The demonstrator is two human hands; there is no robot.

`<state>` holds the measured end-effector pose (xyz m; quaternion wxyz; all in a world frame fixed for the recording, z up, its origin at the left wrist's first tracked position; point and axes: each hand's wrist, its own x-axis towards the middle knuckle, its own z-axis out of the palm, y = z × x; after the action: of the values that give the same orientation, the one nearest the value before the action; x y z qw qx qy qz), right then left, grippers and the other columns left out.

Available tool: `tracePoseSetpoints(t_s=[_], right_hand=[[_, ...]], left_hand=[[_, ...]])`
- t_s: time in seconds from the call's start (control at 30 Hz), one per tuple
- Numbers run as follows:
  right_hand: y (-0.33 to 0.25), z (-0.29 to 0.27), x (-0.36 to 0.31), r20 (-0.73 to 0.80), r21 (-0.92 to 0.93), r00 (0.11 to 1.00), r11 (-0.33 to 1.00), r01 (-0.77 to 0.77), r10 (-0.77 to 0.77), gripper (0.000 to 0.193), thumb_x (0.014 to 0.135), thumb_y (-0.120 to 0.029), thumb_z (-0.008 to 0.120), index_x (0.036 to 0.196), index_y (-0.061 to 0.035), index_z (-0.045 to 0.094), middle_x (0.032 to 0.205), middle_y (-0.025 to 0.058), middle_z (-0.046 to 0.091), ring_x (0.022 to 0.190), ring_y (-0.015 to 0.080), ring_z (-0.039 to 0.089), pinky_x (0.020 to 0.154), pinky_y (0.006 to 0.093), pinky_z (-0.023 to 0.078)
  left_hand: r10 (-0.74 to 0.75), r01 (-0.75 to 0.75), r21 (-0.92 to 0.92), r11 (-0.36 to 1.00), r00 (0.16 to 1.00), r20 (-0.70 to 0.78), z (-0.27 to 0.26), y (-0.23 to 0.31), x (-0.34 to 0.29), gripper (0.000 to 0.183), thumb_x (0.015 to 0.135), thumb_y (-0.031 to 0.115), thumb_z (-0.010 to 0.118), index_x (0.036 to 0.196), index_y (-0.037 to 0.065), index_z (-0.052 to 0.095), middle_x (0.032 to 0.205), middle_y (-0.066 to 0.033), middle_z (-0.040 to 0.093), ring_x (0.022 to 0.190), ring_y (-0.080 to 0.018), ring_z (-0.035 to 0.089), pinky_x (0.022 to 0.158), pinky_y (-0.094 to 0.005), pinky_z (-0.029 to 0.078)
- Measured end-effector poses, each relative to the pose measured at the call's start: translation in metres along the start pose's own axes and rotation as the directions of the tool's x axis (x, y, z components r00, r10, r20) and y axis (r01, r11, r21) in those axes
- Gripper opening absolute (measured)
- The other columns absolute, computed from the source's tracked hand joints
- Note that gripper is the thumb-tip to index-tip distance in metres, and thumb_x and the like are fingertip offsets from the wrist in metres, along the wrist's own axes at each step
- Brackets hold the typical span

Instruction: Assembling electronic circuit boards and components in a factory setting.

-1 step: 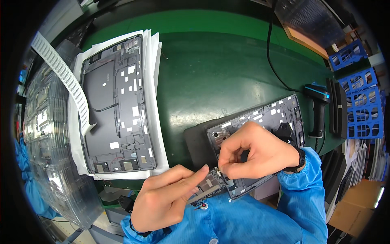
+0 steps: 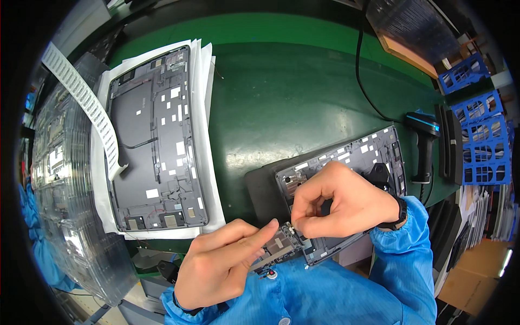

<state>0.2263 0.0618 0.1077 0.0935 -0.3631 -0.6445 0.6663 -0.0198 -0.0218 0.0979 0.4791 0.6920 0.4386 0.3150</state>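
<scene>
My left hand (image 2: 219, 265) grips a small circuit board (image 2: 280, 247) between thumb and fingers, close to my body. My right hand (image 2: 344, 206) is closed in a pinch at the board's upper right edge; whatever sits between its fingertips is too small to make out. Beneath my right hand lies a dark grey tablet back housing (image 2: 355, 154) dotted with white stickers, set at a slant and partly covered by the hand. The board overlaps this housing's near left corner. A black pad (image 2: 264, 187) shows under the housing.
Another grey housing (image 2: 135, 103) rests on white sheets (image 2: 214, 203) at the left, a label strip (image 2: 89, 100) hanging over it. Stacked clear plastic trays (image 2: 70, 162) stand further left. A cabled handheld scanner (image 2: 424, 146) and blue crates (image 2: 483, 141) are at the right of the green table (image 2: 281, 92).
</scene>
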Motion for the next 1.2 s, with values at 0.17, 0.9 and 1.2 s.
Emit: tracePoseSetpoints(t_s=[0.17,0.9,1.2], right_hand=[[-0.003,0.000,0.001,-0.004,-0.028,1.000,1.000,-0.014,0.014,0.004,0.080,0.000,0.072,0.081,0.0034,0.072,0.068,0.0057,0.070,0.064,0.0085,0.065,0.059,0.0257,0.050],[-0.001,-0.006,0.003,0.112,0.121,0.993,0.992,-0.039,0.026,0.011,0.084,0.002,0.077,0.095,0.0050,0.077,0.078,0.0107,0.075,0.071,0.0130,0.072,0.064,0.0255,0.056],[-0.008,-0.002,-0.005,-0.260,-0.295,0.907,0.922,0.252,-0.331,0.013,0.084,-0.002,0.074,0.094,0.0057,0.076,0.081,0.0123,0.075,0.074,0.0179,0.071,0.067,0.0304,0.054]], left_hand=[[0.018,-0.017,0.023,1.000,1.000,-0.008,0.000,-0.001,0.000,0.046,0.078,-0.013,0.069,0.123,-0.004,0.070,0.086,-0.0138,0.066,0.066,-0.0189,0.058,0.059,-0.0296,0.045],[0.002,-0.004,-0.039,0.999,0.999,-0.048,0.003,0.003,-0.005,0.050,0.074,-0.019,0.067,0.121,-0.003,0.072,0.083,-0.0142,0.067,0.065,-0.0146,0.058,0.055,-0.0266,0.044],[-0.137,0.097,-0.233,0.968,0.977,-0.161,0.027,0.011,-0.010,0.056,0.085,-0.018,0.058,0.138,-0.003,0.057,0.102,-0.0125,0.065,0.079,-0.0156,0.065,0.071,-0.0246,0.051]])
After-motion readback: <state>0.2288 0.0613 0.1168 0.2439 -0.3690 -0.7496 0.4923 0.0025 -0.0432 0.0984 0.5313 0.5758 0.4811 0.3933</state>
